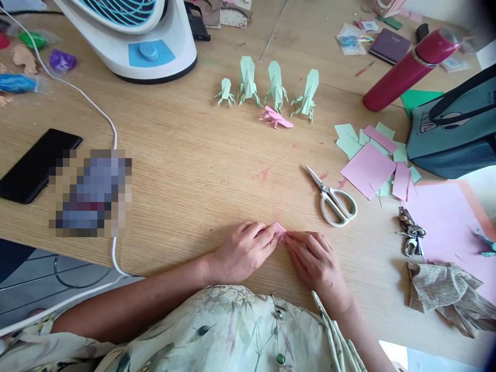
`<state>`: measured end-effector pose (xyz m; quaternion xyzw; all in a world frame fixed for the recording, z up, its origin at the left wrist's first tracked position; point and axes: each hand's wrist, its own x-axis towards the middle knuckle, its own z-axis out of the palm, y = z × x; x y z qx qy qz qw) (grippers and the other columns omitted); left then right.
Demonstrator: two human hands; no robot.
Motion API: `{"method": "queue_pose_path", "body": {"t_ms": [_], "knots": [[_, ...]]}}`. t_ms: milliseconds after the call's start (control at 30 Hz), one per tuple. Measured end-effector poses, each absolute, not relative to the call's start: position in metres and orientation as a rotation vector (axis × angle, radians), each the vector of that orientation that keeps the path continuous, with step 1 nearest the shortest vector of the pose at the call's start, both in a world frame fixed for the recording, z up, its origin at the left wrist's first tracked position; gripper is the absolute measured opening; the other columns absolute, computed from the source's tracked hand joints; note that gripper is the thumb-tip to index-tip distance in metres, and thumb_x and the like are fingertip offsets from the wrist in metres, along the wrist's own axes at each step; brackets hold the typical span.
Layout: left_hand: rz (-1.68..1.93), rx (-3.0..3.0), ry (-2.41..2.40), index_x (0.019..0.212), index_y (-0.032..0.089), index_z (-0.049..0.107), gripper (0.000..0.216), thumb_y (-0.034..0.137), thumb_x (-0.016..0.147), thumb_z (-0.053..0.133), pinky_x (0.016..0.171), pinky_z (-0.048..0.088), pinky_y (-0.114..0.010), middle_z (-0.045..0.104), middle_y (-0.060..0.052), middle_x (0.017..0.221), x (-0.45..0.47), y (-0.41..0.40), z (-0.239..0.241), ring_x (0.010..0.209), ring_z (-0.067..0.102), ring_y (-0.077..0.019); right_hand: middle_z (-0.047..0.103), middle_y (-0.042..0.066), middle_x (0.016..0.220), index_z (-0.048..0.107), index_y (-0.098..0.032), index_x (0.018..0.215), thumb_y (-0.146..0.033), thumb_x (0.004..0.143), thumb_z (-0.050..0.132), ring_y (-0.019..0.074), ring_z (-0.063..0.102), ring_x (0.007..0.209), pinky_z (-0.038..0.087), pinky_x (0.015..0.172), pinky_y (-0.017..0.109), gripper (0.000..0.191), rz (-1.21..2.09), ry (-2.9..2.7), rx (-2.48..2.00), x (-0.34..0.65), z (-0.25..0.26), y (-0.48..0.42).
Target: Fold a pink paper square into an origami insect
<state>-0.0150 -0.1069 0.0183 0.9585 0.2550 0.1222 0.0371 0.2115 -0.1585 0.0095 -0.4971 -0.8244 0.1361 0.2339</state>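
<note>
A small piece of folded pink paper point(279, 228) is pinched between both hands close to the table's front edge. My left hand point(245, 251) has its fingers closed on the paper's left side and covers much of it. The fingertips of my right hand point(315, 258) press together at its right side. White-handled scissors point(337, 204) lie to the right, blades pointing away to the upper left. Farther back stand several light green folded paper insects point(275, 85), and in front of them sits a pink folded paper insect point(276, 118).
Pink and green paper pieces point(370, 166) lie at right, near keys point(411, 232), a cloth point(445, 294) and a bag point(453, 129). A red flask point(403, 75) stands behind. At left are a fan point(155, 57), a black phone point(36, 165) and a white cable point(104, 116).
</note>
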Motion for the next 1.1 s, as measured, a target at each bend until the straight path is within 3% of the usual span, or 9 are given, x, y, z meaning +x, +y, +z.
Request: {"method": "queue_pose_path", "body": {"t_ms": [167,367,700,1100], "knots": [[0.396,2.849,0.793,0.131,0.012,0.058,0.033,0.021,0.103,0.043,0.091,0.048,-0.038,0.066,-0.010,0.126,-0.010,-0.105,0.016,0.110,0.058,-0.0239,0.070,0.009,0.107,0.064,-0.025,0.120,-0.007,0.093,0.058,0.0237,0.062,0.091,0.051,0.079,0.041,0.033,0.384,-2.209,-1.386,0.208,0.011,-0.157],[0.456,2.599,0.745,0.117,0.014,0.063,0.024,0.014,0.102,0.044,0.089,0.051,-0.030,0.067,-0.006,0.117,0.000,-0.095,0.016,0.101,0.061,-0.0171,0.069,0.009,0.103,0.063,-0.023,0.114,-0.008,0.093,0.058,0.0220,0.062,0.089,0.052,0.079,0.039,0.026,0.441,-2.124,-1.423,0.207,0.009,-0.155],[0.609,2.520,0.897,0.097,0.018,0.067,0.019,0.019,0.102,0.049,0.078,0.050,-0.028,0.069,-0.001,0.094,0.009,-0.091,0.013,0.086,0.062,-0.0148,0.065,0.007,0.097,0.063,-0.022,0.104,-0.009,0.095,0.055,0.0208,0.059,0.087,0.050,0.076,0.038,0.018,0.548,-2.012,-1.476,0.202,0.015,-0.149],[0.600,2.397,0.916,0.095,0.017,0.067,0.013,0.019,0.099,0.055,0.078,0.049,-0.029,0.062,-0.003,0.092,0.008,-0.090,0.009,0.086,0.059,-0.0154,0.062,0.006,0.095,0.065,-0.022,0.098,-0.013,0.094,0.058,0.0200,0.058,0.084,0.048,0.075,0.037,0.012,0.517,-1.980,-1.551,0.198,0.012,-0.149]]}}
